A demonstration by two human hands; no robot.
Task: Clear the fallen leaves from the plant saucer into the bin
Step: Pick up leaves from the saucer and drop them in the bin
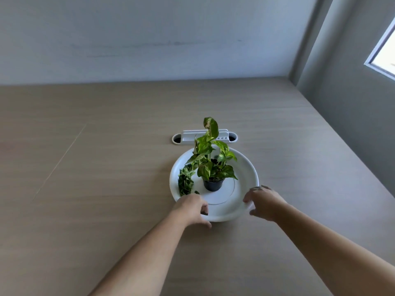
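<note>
At the white saucer's (pixel 245 167) near rim, left hand (pixel 192 207) and right hand (pixel 261 202) grip opposite sides; the person should keep it level so the potted plant (pixel 210 165) and fallen leaves (pixel 185 181) stay put.

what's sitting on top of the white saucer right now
A small black pot with a leafy plant stands at the saucer's middle; fallen leaves lie heaped along its left side. The left hand covers the heap's near end.

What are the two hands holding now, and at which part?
Both hold the white saucer by its near rim: the left hand at the near-left edge, the right hand at the near-right edge.
</note>
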